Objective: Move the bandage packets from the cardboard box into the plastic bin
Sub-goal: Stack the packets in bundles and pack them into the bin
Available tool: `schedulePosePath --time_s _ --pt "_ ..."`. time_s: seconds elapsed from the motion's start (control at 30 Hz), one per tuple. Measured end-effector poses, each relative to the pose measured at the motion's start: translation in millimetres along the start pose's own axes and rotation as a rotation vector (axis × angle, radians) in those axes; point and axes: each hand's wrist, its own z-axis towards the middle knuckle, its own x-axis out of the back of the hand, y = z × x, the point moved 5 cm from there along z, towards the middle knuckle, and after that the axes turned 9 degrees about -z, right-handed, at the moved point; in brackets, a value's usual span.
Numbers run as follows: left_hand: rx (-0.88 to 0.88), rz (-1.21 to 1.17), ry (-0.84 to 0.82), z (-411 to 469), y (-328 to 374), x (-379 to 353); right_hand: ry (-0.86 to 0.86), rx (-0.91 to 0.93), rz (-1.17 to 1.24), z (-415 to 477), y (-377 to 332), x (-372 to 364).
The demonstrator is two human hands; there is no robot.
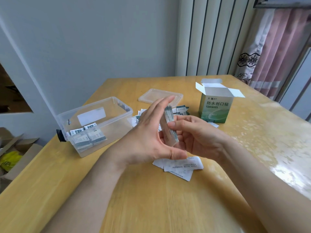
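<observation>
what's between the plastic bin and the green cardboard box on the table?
Head view: both hands, the left hand and right hand, holding a stack of packets; behind them, loose packets on the table.

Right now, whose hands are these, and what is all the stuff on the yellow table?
The camera sits on a person's head and looks down, so you see that person's own two bare hands. The left hand and the right hand hold a small stack of white bandage packets between them, above the yellow wooden table. To the left stands a clear plastic bin with some packets already inside. Its flat clear lid lies behind the hands. The green cardboard box stands open on the right. More loose white packets lie on the table near the hands.
</observation>
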Motion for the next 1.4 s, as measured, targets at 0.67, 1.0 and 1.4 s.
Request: schedulePosePath --time_s 0.67,1.0,1.4 --pt "-0.127 0.224 0.116 -0.2 23.0 6.4 -0.086 0.056 0.03 -5.5 -14.3 -8.6" --pt "-0.092 -0.11 0.231 -13.5 33.3 91.3 -0.121 -0.014 -0.386 18.2 -67.4 -35.2" --pt "0.379 0.592 0.156 -45.6 -35.2 170.1 0.137 0.039 -1.34 131.5 -105.0 -99.3"
